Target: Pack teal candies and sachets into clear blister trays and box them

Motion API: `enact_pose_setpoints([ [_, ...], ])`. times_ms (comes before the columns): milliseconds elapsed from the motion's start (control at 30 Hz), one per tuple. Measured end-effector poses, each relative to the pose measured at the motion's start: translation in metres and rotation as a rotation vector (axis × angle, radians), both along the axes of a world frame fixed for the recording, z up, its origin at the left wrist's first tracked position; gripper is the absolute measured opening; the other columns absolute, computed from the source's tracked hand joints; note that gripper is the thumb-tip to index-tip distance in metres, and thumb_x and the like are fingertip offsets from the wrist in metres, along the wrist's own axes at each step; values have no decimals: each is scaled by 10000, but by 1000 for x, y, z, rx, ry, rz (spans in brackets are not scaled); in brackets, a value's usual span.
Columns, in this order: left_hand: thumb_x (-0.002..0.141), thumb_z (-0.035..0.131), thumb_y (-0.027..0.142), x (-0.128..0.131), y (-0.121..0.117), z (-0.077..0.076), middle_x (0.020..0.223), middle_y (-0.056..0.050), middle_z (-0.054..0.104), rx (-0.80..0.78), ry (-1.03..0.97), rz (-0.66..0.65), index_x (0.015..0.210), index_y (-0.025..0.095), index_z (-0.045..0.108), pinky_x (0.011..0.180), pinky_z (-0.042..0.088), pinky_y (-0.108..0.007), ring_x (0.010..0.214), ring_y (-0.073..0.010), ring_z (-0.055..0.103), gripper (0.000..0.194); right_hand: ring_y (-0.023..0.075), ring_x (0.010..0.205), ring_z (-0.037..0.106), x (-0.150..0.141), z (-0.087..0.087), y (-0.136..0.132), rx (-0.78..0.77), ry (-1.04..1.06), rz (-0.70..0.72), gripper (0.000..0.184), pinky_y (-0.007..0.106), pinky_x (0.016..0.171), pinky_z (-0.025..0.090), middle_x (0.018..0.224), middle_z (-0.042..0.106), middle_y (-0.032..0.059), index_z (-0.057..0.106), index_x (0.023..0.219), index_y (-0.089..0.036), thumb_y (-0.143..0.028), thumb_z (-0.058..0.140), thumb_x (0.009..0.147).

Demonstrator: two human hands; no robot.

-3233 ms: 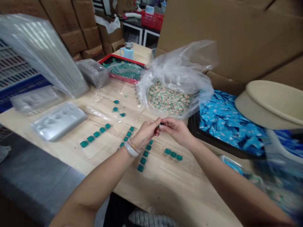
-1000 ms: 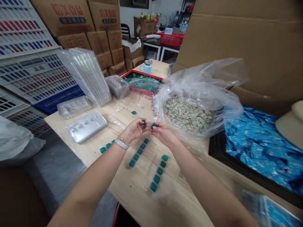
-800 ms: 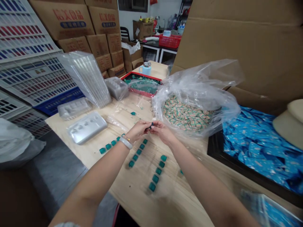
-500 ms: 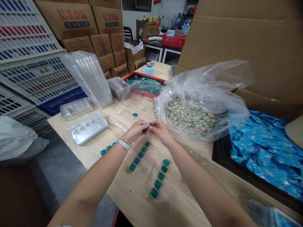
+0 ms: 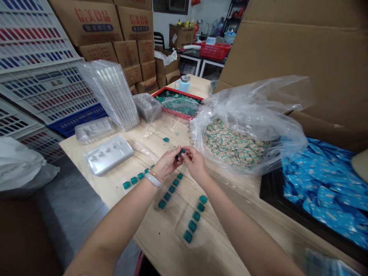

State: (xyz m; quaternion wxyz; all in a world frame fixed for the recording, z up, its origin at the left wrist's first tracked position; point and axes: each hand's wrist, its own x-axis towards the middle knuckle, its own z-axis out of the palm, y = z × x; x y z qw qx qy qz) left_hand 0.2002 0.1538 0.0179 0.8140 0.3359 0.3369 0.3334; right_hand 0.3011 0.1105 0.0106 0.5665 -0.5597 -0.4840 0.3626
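Over the wooden table point(image 5: 161, 234), the left hand point(image 5: 167, 163) and right hand point(image 5: 194, 162) are nearly shut, fingertips pinching one small teal cube point(image 5: 180, 153) above the rows of teal cubes point(image 5: 171, 188); a close two-handed pinch suits so small a piece.

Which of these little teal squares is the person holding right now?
The teal square pinched at the fingertips where the left hand and right hand meet. The other squares nearby lie flat on the wooden table, untouched.

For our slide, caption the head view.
Left hand and right hand pinch a teal piece over rows of teal pieces.
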Motion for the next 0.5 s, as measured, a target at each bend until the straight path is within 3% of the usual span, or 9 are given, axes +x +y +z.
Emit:
enact_pose_setpoints([
  [133, 689, 580, 380, -2, -8, 4, 574, 40, 476, 184, 38, 23, 796, 155, 575, 474, 337, -174, 477, -47, 402, 249, 93, 480, 490, 4, 4, 1, -31, 38, -59, 147, 254, 498, 411, 621, 544, -24, 545, 797, -193, -294, 512, 695],
  [233, 697, 574, 277, -5, -9, 7, 664, 12, 536, 557, 276, 75, 850, 174, 592, 589, 372, -209, 604, -89, 470, 186, 74, 419, 458, 6, 6, 2, -111, 268, -56, 190, 238, 445, 394, 571, 506, -46, 532, 736, -177, -344, 553, 648],
  [333, 686, 573, 212, -9, -5, 11, 704, -6, 557, 932, 501, 63, 728, 181, 598, 692, 360, -233, 705, -123, 484, 58, 58, 398, 430, 6, 5, 0, -188, 426, -4, 249, 232, 437, 397, 548, 508, -49, 539, 691, -167, -385, 606, 594],
  [400, 678, 574, 212, -11, -3, 12, 643, 5, 526, 1038, 589, 10, 665, 184, 573, 643, 348, -231, 640, -120, 458, 31, 56, 399, 418, 6, 4, -3, -224, 484, 20, 268, 230, 440, 397, 525, 507, -48, 549, 666, -164, -406, 622, 576],
  [500, 677, 570, 247, -11, 0, 11, 593, 22, 482, 1016, 639, 20, 620, 175, 519, 568, 323, -222, 573, -105, 418, 104, 70, 436, 443, 5, 5, -5, -229, 521, 49, 276, 238, 472, 407, 522, 514, -42, 579, 698, -165, -415, 611, 588],
])
